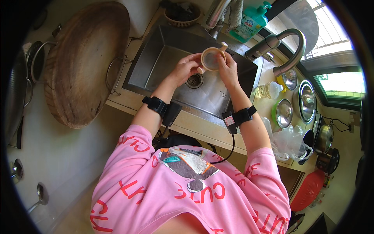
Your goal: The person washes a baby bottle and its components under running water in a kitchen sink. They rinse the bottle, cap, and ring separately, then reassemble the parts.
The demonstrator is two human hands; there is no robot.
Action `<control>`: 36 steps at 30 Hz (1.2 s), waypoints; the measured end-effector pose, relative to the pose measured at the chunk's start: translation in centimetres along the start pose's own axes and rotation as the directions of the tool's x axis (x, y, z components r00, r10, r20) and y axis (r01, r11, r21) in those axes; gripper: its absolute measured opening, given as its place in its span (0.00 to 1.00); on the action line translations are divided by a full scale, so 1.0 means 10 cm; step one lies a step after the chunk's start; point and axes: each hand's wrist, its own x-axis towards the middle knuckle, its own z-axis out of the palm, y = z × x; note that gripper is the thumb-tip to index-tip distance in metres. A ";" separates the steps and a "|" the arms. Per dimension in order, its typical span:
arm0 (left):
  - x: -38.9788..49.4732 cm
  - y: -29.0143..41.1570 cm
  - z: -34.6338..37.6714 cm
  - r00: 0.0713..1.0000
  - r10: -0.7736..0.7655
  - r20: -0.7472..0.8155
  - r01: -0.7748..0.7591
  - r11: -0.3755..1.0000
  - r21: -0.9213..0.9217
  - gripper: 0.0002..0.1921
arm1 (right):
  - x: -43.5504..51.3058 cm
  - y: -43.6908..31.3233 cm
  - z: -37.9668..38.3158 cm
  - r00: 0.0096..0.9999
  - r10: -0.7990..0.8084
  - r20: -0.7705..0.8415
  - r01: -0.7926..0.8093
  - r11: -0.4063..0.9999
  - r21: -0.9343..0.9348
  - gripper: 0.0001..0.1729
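Over the stainless steel sink [175, 60] I hold a small round, pale peach-coloured cup-like piece [213, 59] with two stubby side handles. My left hand [187, 68] grips its left rim near the lower handle. On the other side my right hand [227, 68] has its thumb across the rim and the cloudy, translucent middle. Beneath the piece, the round drain [194, 80] shows in the sink floor. A clear baby bottle [269, 90] with a domed top lies on the counter to the right of the sink.
A curved faucet [292, 44] rises at the sink's right, beside a green pump bottle [251, 22]. Metal bowls [284, 113] and clear plastic bags [289, 142] lie on the right counter. A large wooden cutting board [87, 64] stands at the left, near a small basket [182, 22] behind the sink.
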 end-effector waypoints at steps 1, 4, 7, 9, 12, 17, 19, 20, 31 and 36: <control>-0.03 -0.01 0.01 1.000 -0.002 -0.001 0.002 1.000 -0.003 0.19 | 0.00 -0.01 0.00 0.998 -0.056 -0.029 0.055 0.998 -0.044 0.16; -0.12 -0.06 0.02 0.998 0.020 0.061 -0.016 0.997 -0.078 0.23 | 0.01 -0.02 0.01 1.000 -0.015 -0.024 0.015 1.000 -0.005 0.14; -0.11 -0.10 0.04 0.991 0.089 0.104 -0.088 0.996 -0.012 0.25 | 0.00 -0.02 0.02 0.996 0.031 -0.080 -0.029 0.999 0.025 0.12; -0.05 -0.15 0.09 0.982 0.185 -0.027 -0.176 0.964 0.197 0.25 | -0.02 -0.02 0.04 0.994 0.085 -0.070 -0.078 0.993 0.091 0.12; -0.01 -0.22 0.14 0.939 0.322 -0.116 -0.278 0.916 0.290 0.22 | -0.06 -0.01 0.06 0.984 0.177 0.028 -0.178 0.942 0.285 0.11; 0.02 -0.28 0.19 0.896 0.414 -0.160 -0.358 0.887 0.291 0.21 | -0.10 0.04 0.07 0.962 0.245 0.116 -0.269 0.813 0.516 0.13; 0.02 -0.28 0.19 0.892 0.432 -0.135 -0.373 0.871 0.321 0.20 | -0.11 0.06 0.06 0.959 0.250 0.133 -0.283 0.809 0.515 0.15; 0.02 -0.29 0.18 0.881 0.454 -0.132 -0.381 0.847 0.372 0.21 | -0.11 0.06 0.06 0.947 0.286 0.145 -0.320 0.801 0.507 0.16; -0.08 -0.07 0.10 0.956 0.290 -0.036 -0.280 0.944 0.176 0.19 | -0.03 -0.18 -0.14 0.845 0.363 0.393 -0.534 0.610 0.585 0.18; -0.13 0.12 0.02 0.985 0.150 -0.091 -0.109 0.931 0.348 0.18 | -0.03 -0.19 -0.22 0.813 0.387 0.434 -0.485 0.863 0.139 0.18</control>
